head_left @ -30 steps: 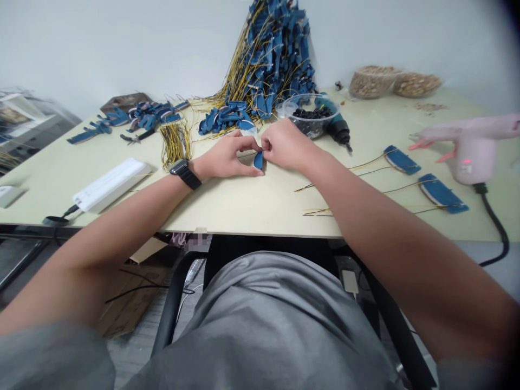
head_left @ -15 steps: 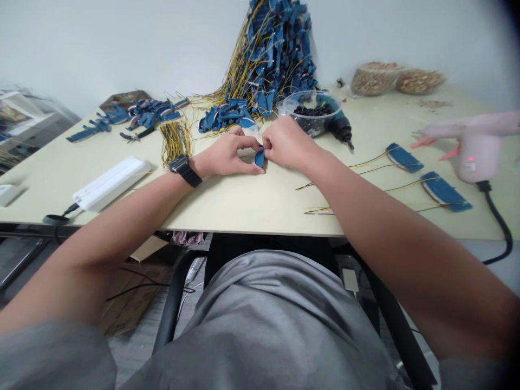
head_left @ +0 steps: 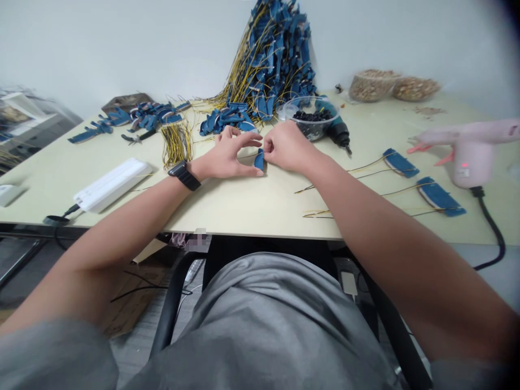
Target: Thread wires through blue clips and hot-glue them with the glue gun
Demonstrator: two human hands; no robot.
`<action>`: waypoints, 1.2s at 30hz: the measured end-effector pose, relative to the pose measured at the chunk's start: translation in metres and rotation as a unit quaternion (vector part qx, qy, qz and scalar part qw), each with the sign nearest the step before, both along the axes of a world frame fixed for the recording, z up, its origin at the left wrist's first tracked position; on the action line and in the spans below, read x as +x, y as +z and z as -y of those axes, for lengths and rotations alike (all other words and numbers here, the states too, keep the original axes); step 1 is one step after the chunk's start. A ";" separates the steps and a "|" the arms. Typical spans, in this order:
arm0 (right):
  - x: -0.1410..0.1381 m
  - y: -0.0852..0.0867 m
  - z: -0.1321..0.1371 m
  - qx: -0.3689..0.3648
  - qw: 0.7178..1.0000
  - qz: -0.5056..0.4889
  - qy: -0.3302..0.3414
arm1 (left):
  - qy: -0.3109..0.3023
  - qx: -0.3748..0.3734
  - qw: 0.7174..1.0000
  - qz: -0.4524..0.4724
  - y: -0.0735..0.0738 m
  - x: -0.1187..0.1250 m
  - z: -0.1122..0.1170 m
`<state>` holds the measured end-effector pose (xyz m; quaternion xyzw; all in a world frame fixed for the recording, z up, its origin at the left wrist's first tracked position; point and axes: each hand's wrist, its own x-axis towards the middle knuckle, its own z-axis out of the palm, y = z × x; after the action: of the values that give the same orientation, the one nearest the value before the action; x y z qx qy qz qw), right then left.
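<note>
A small blue felt piece [head_left: 259,159] stands on edge on the pale table [head_left: 252,203], pinched between both hands. My left hand [head_left: 229,155], with a black watch at the wrist, grips its left side with thumb and forefinger while the other fingers lift. My right hand [head_left: 285,146] is curled closed on its right side. Behind the hands stands a clear bowl of dark bits [head_left: 311,115].
A tall heap of blue pieces on yellow wires [head_left: 273,59] leans on the wall. Loose blue pieces [head_left: 134,116], a bundle of yellow wires [head_left: 175,142], a white power strip [head_left: 110,184], a pink glue gun [head_left: 471,151] and two finished blue pieces [head_left: 420,179] lie around.
My left hand's fingers have lifted and spread a little above the blue piece. The right hand holds in place. The view shifted slightly.
</note>
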<state>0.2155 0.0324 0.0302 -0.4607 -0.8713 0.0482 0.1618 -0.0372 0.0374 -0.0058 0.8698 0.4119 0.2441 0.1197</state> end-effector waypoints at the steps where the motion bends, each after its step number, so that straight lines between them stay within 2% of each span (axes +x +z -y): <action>1: 0.000 0.000 0.000 -0.002 1.000 0.002 -0.001 | 0.003 0.005 1.000 0.000 0.001 0.000 0.001; 10: -0.002 0.002 0.003 -0.013 1.000 0.000 -0.010 | -0.021 0.051 0.998 -0.033 0.015 -0.001 0.011; 17: 0.001 0.000 -0.001 -0.014 1.000 -0.025 0.003 | -0.032 0.068 0.995 -0.066 0.017 -0.003 0.011; 28: -0.002 0.000 0.004 0.000 1.000 0.003 -0.004 | -0.028 0.032 0.997 -0.060 0.021 0.000 0.010; 36: -0.004 -0.006 0.001 0.019 0.999 0.027 -0.017 | -0.025 0.022 0.998 -0.055 0.024 0.003 0.012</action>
<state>0.2119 0.0313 0.0240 -0.4739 -0.8679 0.0168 0.1480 -0.0347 0.0259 0.0181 0.8942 0.3905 0.2019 0.0842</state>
